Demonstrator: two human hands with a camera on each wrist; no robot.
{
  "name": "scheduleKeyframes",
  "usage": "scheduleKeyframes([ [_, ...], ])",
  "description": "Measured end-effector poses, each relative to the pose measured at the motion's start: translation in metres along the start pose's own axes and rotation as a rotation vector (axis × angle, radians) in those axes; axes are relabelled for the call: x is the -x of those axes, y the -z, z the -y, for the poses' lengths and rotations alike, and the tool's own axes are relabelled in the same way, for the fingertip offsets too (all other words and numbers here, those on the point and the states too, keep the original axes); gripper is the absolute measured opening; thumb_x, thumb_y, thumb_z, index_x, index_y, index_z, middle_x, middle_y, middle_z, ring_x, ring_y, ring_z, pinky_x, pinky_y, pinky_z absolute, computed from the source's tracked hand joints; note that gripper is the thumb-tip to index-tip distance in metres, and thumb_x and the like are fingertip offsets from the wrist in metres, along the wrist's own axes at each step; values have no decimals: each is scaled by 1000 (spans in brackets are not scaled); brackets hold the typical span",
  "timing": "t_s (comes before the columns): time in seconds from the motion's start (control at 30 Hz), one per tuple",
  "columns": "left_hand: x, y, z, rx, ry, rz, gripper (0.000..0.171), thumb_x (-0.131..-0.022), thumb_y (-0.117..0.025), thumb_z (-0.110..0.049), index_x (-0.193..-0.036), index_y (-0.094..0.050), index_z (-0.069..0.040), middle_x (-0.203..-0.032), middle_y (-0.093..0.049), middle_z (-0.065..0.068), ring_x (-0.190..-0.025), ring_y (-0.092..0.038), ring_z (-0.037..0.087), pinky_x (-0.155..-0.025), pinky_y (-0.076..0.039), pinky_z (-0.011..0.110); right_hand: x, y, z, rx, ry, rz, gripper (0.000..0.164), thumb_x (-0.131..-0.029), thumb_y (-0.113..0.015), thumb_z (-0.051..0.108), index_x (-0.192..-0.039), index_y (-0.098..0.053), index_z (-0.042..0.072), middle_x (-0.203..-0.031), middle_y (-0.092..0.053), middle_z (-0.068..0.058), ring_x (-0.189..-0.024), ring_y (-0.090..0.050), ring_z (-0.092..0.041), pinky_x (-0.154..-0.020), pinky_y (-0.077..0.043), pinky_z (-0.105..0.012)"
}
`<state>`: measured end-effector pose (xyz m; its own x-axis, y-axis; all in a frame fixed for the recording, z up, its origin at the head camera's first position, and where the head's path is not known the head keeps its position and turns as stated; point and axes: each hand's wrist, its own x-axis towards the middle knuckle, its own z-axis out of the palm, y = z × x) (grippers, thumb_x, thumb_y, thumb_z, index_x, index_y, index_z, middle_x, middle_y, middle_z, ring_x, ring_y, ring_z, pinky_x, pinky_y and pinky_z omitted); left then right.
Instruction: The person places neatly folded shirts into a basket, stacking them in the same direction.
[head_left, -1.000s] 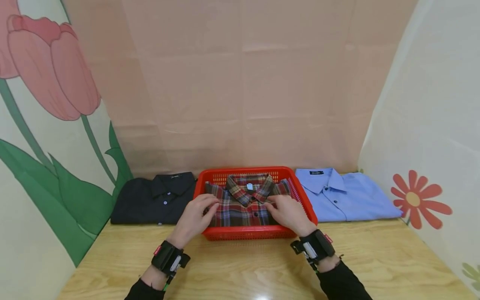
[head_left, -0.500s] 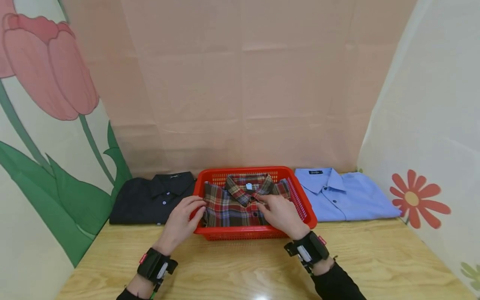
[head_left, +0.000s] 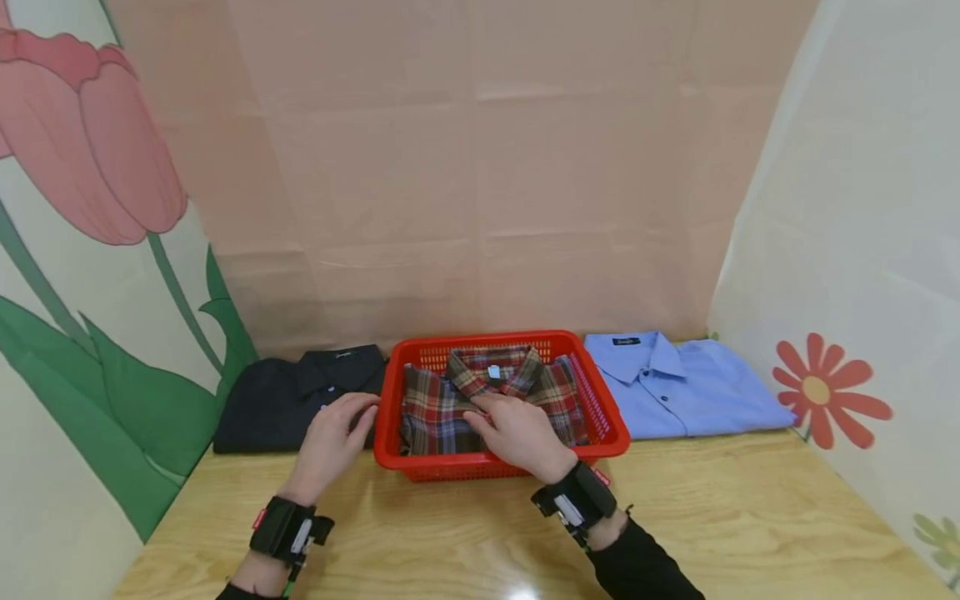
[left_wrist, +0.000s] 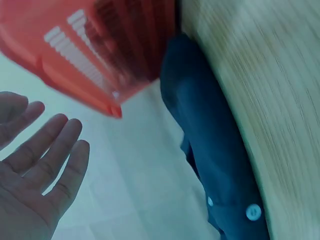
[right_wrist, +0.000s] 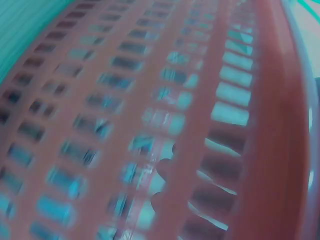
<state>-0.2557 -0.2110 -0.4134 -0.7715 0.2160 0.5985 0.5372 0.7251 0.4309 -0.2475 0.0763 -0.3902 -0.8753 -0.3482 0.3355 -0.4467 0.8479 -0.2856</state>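
A folded plaid shirt (head_left: pixel 450 425), collar toward the back, lies in a red plastic basket (head_left: pixel 450 467). My right hand (head_left: pixel 528 435) is over the front middle of the shirt, its fingertips just below the collar. Through the slots of the basket wall (right_wrist: pixel 200 95), the right wrist view shows parts of those fingers. My left hand (head_left: pixel 330 442) is just left of the basket, in front of a folded black shirt (head_left: pixel 273 404). Its fingers (left_wrist: pixel 60 145) are loosely extended and hold nothing, apart from the basket's rim in the left wrist view.
A folded light blue shirt (head_left: pixel 697 387) lies right of the basket. All three shirts are at the back of a wooden table (head_left: pixel 450 533), against a beige backdrop (head_left: pixel 480 183). Walls with painted flowers (head_left: pixel 816 390) rise on both sides.
My left hand has moved off the plaid shirt, leftward past the basket's rim. My right hand has slid left across the shirt toward its middle. The head view has turned slightly.
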Motion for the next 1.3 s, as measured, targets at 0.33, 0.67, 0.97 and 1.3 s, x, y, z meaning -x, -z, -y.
scheduleKeyframes([
  [0.33, 1, 10, 36, -115, 100, 50, 18, -94, -66, -15, -109, -72, -8, -100, -72, 8, -89, -68, 24, -78, -55, 45, -17, -11, 39, -58, 77, 40, 40, -100, -53, 41, -123, -68, 13, -113, -72, -4, -92, -70, -19, -75, -57, -37],
  [0.67, 6, 13, 62, -238, 293, 234, 23, -93, -66, -18, -111, -70, -4, -110, -65, 19, -101, -63, 37, -83, -50, 54, -29, -24, 76, -66, 236, 98, 43, -101, -53, 38, -133, -61, 11, -125, -66, -3, -109, -64, -16, -92, -53, -32],
  [0.97, 12, 9, 73, -287, 484, 416, 43, -94, -64, -24, -130, -58, 0, -127, -48, 34, -114, -51, 51, -88, -43, 66, -35, -37, 97, 2, 414, 67, 38, -101, -55, 35, -126, -66, 9, -130, -63, -5, -123, -58, -18, -106, -45, -30],
  [1.3, 16, 12, 77, -349, 445, 557, 46, -96, -59, -28, -137, -56, -9, -126, -56, 30, -114, -55, 50, -85, -44, 67, -38, -53, 121, 86, 581, 60, 29, -98, -62, 27, -119, -70, 10, -119, -68, -1, -117, -61, -12, -106, -42, -21],
])
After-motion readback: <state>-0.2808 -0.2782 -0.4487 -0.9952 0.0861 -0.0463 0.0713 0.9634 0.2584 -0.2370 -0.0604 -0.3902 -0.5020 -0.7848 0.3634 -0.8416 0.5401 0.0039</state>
